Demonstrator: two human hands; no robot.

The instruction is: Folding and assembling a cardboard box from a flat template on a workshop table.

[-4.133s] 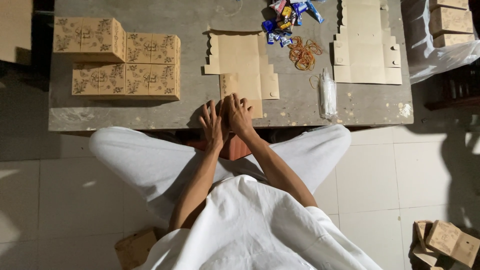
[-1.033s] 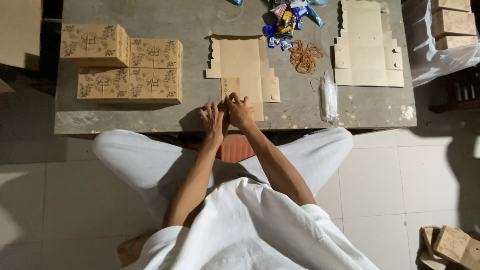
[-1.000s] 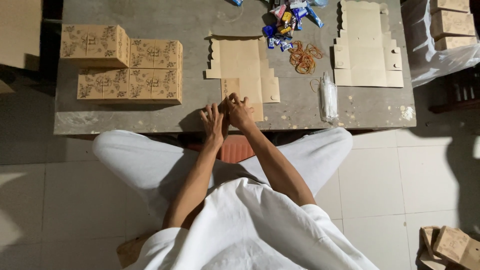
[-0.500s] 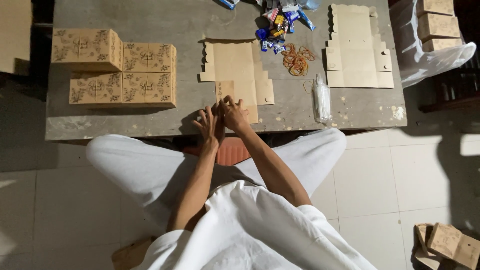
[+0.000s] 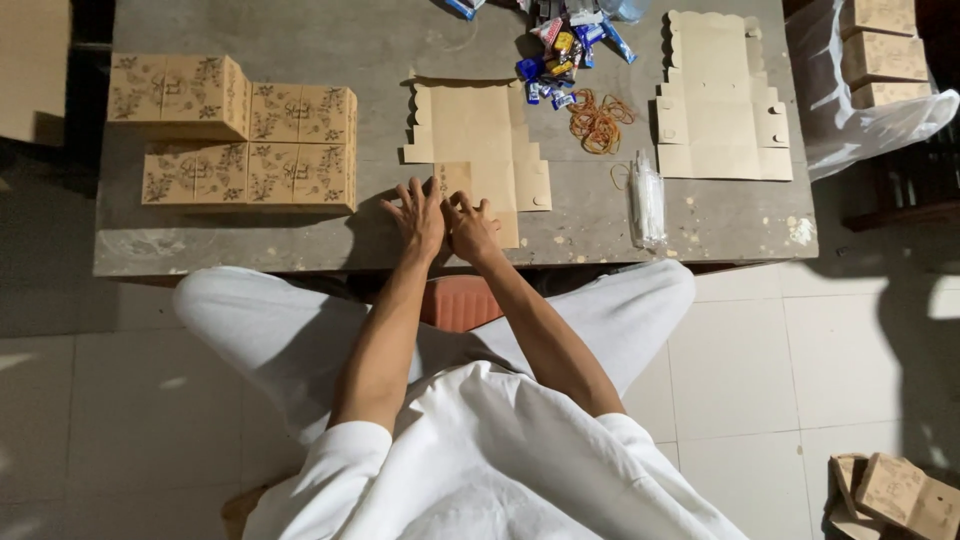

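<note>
A flat, unfolded brown cardboard box blank [image 5: 480,140] lies on the grey table [image 5: 300,40] in front of me. My left hand [image 5: 418,218] rests with fingers spread at the blank's near left corner. My right hand [image 5: 470,228] presses on the blank's near flap, right beside the left hand. Neither hand has lifted the cardboard off the table.
Several folded patterned boxes [image 5: 240,145] are stacked at the left. Another flat blank [image 5: 720,100] lies at the right, with a small clear plastic packet [image 5: 647,200], rubber bands [image 5: 598,120] and wrapped sweets [image 5: 560,50] between. A plastic bag of boxes [image 5: 880,70] sits far right. More cardboard [image 5: 900,490] lies on the tiled floor.
My hands stay together at the blank's near edge. The left fingers have spread a little. The view has shifted slightly.
</note>
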